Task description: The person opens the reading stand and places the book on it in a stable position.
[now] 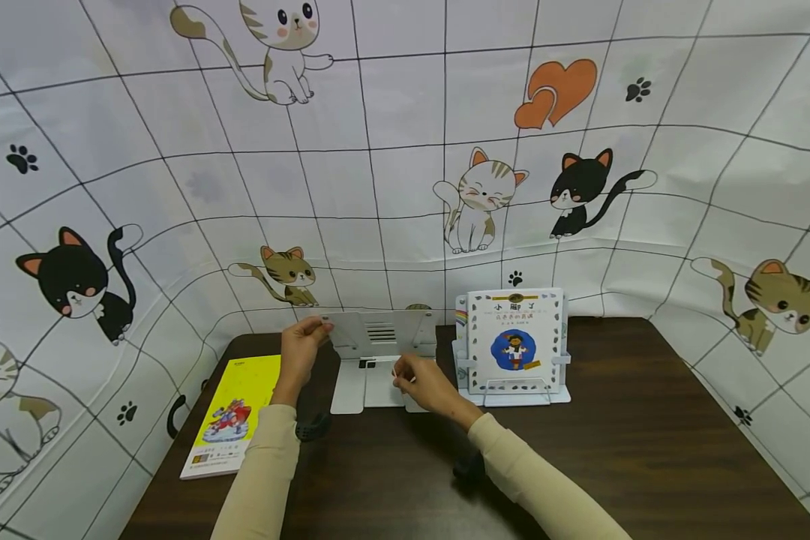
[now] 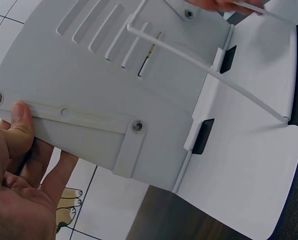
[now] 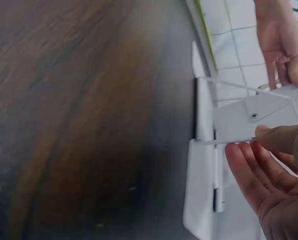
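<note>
Head view: A person in beige sleeves (image 1: 263,465) handled a white folding stand of smooth, flat panels (image 1: 381,386) with both hands at the far side of a dark, wood-grained table (image 1: 648,420). The left hand (image 1: 301,358) held the left edge of the stand's raised, slotted panel (image 1: 351,334) in a narrow grip, the thumb laid on the near face and the fingers behind. The right hand (image 1: 421,382) pinched a thin, white, bent wire bracket (image 2: 209,72) between thumb and fingers, just above the stand's base.

From the left wrist, the raised panel showed a matte, pale surface cut by a row of long, round-ended slots (image 2: 98,27), with round metal rivets (image 2: 138,126) set in flat strips. Small black rectangular pads (image 2: 203,136) sat near the hinge line, and the wire bracket angled across to the glossy, round-cornered base plates.

The stand stood between two books. To the left lay a flat yellow-and-white paper book (image 1: 253,382) with a colourful printed figure. To the right, a white-covered picture book with a blue round emblem (image 1: 515,337) leaned upright on a second white stand (image 1: 556,397), held by side clips and a front wire. Beyond hung a creased white backdrop (image 1: 405,180), ruled in dark grid lines and printed with cartoon cats, paw marks and orange hearts.
</note>
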The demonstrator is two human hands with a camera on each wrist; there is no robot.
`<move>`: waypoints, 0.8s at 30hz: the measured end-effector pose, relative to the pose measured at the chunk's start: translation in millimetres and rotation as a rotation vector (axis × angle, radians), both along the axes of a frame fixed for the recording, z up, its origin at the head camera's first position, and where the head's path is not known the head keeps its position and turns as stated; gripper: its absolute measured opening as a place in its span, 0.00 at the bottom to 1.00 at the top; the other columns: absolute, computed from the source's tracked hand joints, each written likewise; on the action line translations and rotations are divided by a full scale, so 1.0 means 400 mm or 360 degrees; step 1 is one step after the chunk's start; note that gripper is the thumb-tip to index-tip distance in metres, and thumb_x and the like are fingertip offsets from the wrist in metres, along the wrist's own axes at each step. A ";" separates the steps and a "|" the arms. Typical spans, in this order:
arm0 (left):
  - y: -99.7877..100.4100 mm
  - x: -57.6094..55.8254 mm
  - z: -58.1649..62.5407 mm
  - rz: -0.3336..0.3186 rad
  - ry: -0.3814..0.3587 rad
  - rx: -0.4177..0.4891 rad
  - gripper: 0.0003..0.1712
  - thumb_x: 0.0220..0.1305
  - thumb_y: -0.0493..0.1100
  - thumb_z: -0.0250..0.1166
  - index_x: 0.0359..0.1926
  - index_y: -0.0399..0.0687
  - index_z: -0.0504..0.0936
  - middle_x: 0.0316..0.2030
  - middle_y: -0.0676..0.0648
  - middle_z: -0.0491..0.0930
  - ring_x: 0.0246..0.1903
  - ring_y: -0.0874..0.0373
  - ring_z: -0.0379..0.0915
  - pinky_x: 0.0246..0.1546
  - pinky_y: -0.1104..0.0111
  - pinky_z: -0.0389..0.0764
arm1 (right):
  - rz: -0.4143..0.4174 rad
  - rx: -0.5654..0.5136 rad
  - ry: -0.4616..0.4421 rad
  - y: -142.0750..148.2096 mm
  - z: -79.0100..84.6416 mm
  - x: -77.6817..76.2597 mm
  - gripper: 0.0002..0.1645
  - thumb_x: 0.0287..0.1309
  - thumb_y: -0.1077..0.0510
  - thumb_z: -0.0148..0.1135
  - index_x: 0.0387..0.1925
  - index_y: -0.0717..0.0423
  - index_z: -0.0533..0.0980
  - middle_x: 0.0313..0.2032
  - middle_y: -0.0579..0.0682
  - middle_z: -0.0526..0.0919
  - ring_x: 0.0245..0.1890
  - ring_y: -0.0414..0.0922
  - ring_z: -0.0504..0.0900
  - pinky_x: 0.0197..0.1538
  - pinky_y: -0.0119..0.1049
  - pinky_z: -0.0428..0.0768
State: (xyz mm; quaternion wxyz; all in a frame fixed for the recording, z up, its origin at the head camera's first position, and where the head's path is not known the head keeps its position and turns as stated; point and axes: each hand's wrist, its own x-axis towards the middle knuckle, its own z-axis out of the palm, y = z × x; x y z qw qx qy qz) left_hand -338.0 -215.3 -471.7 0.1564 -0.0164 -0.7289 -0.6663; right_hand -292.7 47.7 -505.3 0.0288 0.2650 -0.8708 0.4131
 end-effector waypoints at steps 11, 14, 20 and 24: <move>-0.004 0.010 -0.010 -0.0018 0.0046 0.0026 0.06 0.73 0.28 0.65 0.43 0.24 0.84 0.31 0.63 0.86 0.41 0.67 0.85 0.47 0.77 0.86 | -0.0069 -0.0155 -0.0262 0.004 -0.046 -0.018 0.05 0.68 0.68 0.68 0.43 0.67 0.81 0.36 0.60 0.90 0.30 0.48 0.91 0.31 0.32 0.84; -0.005 0.012 -0.012 -0.0023 0.0046 0.0044 0.05 0.72 0.29 0.67 0.41 0.26 0.85 0.31 0.62 0.87 0.41 0.65 0.86 0.48 0.77 0.86 | -0.0088 -0.0188 -0.0311 0.003 -0.050 -0.022 0.05 0.68 0.68 0.68 0.44 0.68 0.81 0.36 0.61 0.90 0.29 0.50 0.92 0.31 0.33 0.86; -0.007 0.018 -0.022 0.0001 0.0040 0.0036 0.10 0.72 0.29 0.68 0.44 0.19 0.83 0.30 0.59 0.87 0.38 0.66 0.86 0.47 0.79 0.85 | -0.0111 -0.0236 -0.0364 0.000 -0.053 -0.025 0.05 0.69 0.69 0.67 0.43 0.69 0.81 0.35 0.62 0.90 0.28 0.51 0.91 0.31 0.34 0.88; -0.008 0.028 -0.027 0.0019 0.0027 0.0013 0.10 0.72 0.30 0.68 0.44 0.20 0.82 0.30 0.61 0.86 0.38 0.66 0.86 0.47 0.80 0.84 | -0.0120 -0.0240 -0.0375 -0.001 -0.053 -0.024 0.05 0.69 0.69 0.66 0.43 0.69 0.81 0.35 0.62 0.90 0.28 0.51 0.91 0.31 0.35 0.88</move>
